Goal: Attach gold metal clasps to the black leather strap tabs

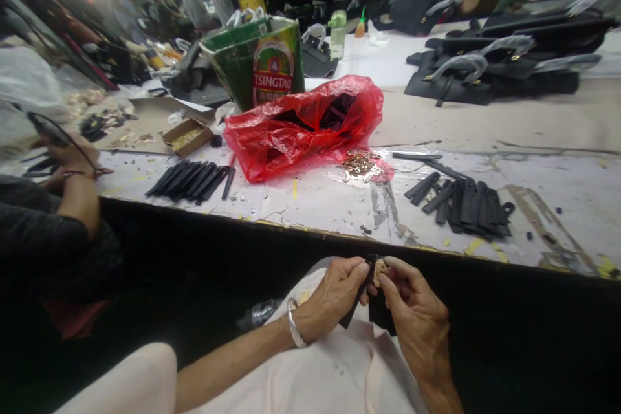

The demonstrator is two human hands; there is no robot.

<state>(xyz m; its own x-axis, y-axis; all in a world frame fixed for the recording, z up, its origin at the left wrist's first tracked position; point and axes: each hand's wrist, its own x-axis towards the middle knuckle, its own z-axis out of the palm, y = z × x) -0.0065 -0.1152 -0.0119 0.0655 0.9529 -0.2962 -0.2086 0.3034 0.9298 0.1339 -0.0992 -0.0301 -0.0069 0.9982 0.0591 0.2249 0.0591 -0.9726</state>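
Observation:
My left hand [339,288] is closed around a black strap [350,314], whose lower end hangs below the fingers. A silver bangle is on that wrist. My right hand [420,307] pinches a small gold-coloured metal buckle [380,269] against the strap's upper end. Both hands meet above my lap, in front of the table edge. Fingers hide part of the strap and the buckle, so how the two are joined cannot be made out. Another dark piece hangs beneath the right fingers.
On the table lie a red plastic bag [301,132], gold metal pieces [361,165], and black straps at left [191,181] and right [468,204]. Behind stand a green carton [233,55] and black handbags [504,65]. A co-worker's arm [80,194] is at left.

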